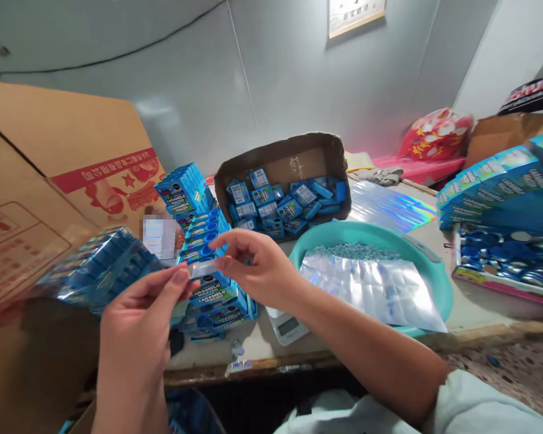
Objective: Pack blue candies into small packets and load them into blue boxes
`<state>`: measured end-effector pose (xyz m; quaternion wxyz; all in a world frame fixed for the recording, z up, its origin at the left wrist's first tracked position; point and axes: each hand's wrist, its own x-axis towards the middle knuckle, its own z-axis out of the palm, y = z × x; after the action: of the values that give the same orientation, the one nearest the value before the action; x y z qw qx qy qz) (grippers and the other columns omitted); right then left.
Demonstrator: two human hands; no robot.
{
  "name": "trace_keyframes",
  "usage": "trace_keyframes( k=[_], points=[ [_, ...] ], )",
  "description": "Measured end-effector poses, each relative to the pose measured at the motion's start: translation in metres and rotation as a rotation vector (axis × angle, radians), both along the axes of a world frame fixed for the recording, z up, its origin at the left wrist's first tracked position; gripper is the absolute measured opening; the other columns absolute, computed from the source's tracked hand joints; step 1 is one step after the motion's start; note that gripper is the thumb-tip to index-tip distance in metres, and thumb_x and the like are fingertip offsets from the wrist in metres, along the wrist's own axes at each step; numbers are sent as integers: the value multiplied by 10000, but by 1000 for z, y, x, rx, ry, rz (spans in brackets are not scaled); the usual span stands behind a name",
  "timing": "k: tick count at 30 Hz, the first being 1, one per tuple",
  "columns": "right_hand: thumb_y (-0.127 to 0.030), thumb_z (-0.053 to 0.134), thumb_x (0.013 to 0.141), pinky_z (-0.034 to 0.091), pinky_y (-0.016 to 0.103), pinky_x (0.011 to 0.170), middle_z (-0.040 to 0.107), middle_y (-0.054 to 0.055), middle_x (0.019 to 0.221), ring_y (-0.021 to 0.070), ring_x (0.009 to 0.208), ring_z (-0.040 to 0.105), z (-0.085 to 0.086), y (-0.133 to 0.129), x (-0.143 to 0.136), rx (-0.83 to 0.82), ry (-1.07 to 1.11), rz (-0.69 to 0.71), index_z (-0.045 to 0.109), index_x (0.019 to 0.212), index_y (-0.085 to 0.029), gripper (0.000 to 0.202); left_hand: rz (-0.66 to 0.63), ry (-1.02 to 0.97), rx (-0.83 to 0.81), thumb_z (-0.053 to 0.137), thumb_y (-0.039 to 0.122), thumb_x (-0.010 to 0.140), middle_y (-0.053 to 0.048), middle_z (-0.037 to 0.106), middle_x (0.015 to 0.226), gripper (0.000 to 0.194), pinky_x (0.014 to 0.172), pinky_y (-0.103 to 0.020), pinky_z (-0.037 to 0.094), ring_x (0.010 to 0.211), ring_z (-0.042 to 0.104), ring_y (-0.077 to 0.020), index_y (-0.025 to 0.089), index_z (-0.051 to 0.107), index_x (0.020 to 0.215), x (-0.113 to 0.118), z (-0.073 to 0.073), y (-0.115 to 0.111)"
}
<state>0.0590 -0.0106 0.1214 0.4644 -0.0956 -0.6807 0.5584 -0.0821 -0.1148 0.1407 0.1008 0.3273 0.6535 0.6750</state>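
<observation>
Here, the left hand pinches a small shiny packet while the right hand meets its other end, gripping or not cannot be told. A slack pinch might drop it among the blue boxes crowding just beyond; right of them, a half-hidden scale and teal basin.

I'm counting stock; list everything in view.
Wrapper: 1, pale, at fingertips
Caramelo Macizo boxes: many, blue, centre
Wrapped bundle: 1, blue, left
Large carton: 1+, brown, left
Open carton: 1, brown, back
Small boxes: many, blue, in open carton
Basin: 1, turquoise, right
Pellets: many, blue, in basin
Foil sheet: 1, silver, over basin
Scale: 1, white, beside basin
Film: uncounted, iridescent, behind basin
Display boxes: several, blue, right
Tray: 1, pink-edged, right
Pieces: many, blue, in tray
Bag: 1, red, back right
Left hand, right hand: 2, bare, foreground
</observation>
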Motion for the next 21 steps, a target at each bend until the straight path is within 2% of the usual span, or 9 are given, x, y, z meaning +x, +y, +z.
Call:
trace_keyframes(
  k=[3,7,10,14,21],
  points=[
    [-175,611,827,348,225,506,477,-70,638,96,545,421,-8,8,-18,-38,46,-17,583,1167,-196,342,77,318,-155,821,473,674,-7,760,847,320,781,-317,540,811,698,-195,252,779,902,-16,3,11],
    [-184,609,776,338,213,496,475,-84,587,92,524,431,-23,14,-39,-166,113,4,595,1044,-210,269,112,555,-180,775,421,701,-23,741,1005,182,909,-384,488,972,675,-243,243,766,738,-33,-3,25],
    [-187,630,718,376,206,523,485,-90,555,94,528,485,-30,17,-48,-335,186,40,584,904,-209,193,95,490,-147,770,384,684,-20,731,1019,157,902,-377,480,983,669,-246,233,740,653,-41,-15,33],
    [-174,666,636,393,202,529,551,-78,561,97,522,525,-27,17,-48,-534,261,116,522,812,-200,229,41,319,-130,782,395,675,-26,726,1053,177,861,-370,487,997,662,-256,225,739,649,-44,-26,37],
    [-178,683,638,366,194,520,536,-82,564,79,501,509,-22,15,-44,-563,333,109,476,747,-195,235,-37,238,-34,815,357,635,-36,708,1112,133,989,-410,459,1124,617,-278,241,766,679,-39,-21,37]
  ],
)
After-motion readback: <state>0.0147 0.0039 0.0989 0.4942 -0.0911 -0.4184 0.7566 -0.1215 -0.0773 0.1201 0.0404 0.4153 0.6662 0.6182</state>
